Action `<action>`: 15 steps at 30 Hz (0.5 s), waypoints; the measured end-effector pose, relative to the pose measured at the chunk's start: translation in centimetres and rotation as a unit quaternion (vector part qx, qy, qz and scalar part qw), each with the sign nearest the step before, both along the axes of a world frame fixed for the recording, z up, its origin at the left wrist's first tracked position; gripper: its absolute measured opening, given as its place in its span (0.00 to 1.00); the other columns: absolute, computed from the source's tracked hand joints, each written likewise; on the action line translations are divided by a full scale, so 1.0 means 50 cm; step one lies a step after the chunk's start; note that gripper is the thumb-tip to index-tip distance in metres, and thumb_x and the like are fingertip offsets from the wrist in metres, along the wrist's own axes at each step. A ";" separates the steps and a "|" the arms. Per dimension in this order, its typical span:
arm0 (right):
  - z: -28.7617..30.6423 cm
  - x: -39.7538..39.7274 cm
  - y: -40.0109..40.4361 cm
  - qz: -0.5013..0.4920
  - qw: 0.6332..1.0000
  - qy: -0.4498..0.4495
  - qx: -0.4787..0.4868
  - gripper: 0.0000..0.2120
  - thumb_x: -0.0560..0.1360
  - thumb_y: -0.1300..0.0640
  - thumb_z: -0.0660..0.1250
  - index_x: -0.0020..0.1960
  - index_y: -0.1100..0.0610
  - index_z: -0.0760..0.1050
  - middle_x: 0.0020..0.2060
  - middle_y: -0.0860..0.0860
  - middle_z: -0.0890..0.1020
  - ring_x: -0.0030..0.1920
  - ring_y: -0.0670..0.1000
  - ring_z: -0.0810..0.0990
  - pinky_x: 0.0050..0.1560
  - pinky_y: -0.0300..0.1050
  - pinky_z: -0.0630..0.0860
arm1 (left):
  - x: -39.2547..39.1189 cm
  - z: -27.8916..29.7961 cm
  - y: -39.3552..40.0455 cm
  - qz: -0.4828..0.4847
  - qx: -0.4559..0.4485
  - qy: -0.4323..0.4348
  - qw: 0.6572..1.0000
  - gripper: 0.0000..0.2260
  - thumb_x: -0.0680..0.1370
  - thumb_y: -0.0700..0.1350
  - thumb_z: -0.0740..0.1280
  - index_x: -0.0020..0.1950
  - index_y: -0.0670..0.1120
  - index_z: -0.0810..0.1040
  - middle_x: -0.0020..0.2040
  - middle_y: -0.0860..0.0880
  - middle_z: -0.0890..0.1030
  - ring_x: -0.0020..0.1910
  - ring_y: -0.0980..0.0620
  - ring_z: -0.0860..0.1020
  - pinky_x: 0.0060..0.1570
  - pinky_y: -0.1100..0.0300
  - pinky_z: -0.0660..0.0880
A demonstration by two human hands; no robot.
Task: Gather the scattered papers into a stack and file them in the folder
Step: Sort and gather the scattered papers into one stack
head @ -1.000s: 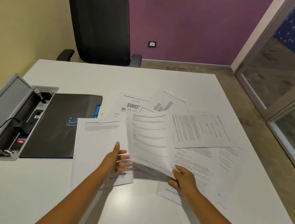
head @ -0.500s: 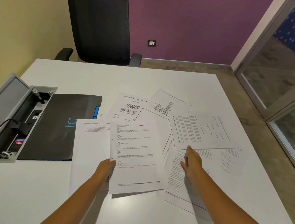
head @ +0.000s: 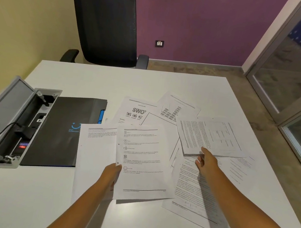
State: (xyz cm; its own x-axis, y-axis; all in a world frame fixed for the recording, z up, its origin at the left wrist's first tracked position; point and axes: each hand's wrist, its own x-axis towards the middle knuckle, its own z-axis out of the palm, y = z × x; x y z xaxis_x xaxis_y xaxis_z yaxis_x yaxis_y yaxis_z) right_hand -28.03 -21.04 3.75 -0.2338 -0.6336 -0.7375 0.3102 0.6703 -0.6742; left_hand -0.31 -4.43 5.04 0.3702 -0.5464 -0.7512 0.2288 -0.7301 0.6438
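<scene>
Several printed sheets lie scattered over the white table (head: pixel 112 81). My left hand (head: pixel 112 174) pinches the left edge of one sheet with icons and text (head: pixel 141 162), held just above another sheet (head: pixel 95 154). My right hand (head: pixel 206 162) reaches forward with straight fingers, its fingertips at the near edge of a sheet with a table on it (head: pixel 209 135), which is slightly raised. A sheet headed "SWOT" (head: pixel 135 110) and a chart sheet (head: pixel 177 107) lie farther back. More text sheets (head: pixel 194 190) lie under my right arm. The black folder (head: pixel 60 131) lies shut at the left.
An open grey cable box (head: pixel 9 119) with plugs and a cord is set into the table's left side, touching the folder. A black office chair (head: pixel 106 24) stands behind the far edge. A glass door (head: pixel 295 72) is at the right.
My right hand passed the icon sheet over to my left hand, let go of it, and reached forward to the sheet with the table. My left hand now holds the icon sheet.
</scene>
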 end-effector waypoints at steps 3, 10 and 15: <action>-0.012 -0.013 0.007 -0.014 0.993 0.115 -0.020 0.12 0.75 0.50 0.67 0.38 0.58 0.74 0.32 0.51 0.75 0.26 0.46 0.71 0.19 0.35 0.68 | 0.000 -0.008 0.001 0.008 -0.001 0.009 1.000 0.10 0.80 0.40 0.57 0.57 0.38 0.74 0.58 0.37 0.79 0.54 0.39 0.78 0.54 0.50 0.74; 0.000 -0.044 0.055 -0.081 0.992 0.093 -0.032 0.05 0.73 0.67 0.68 0.46 0.61 0.73 0.34 0.57 0.77 0.22 0.46 0.76 0.19 0.32 0.71 | -0.001 -0.018 0.005 -0.019 0.000 -0.014 1.000 0.13 0.80 0.40 0.57 0.61 0.37 0.73 0.60 0.37 0.77 0.58 0.37 0.76 0.60 0.46 0.73; 0.020 -0.042 0.113 0.010 0.995 0.012 -0.095 0.06 0.76 0.67 0.62 0.42 0.60 0.72 0.36 0.57 0.74 0.31 0.48 0.75 0.22 0.29 0.73 | -0.003 -0.019 0.013 -0.052 -0.011 -0.029 0.998 0.13 0.80 0.39 0.55 0.61 0.37 0.74 0.59 0.37 0.79 0.56 0.38 0.78 0.61 0.42 0.73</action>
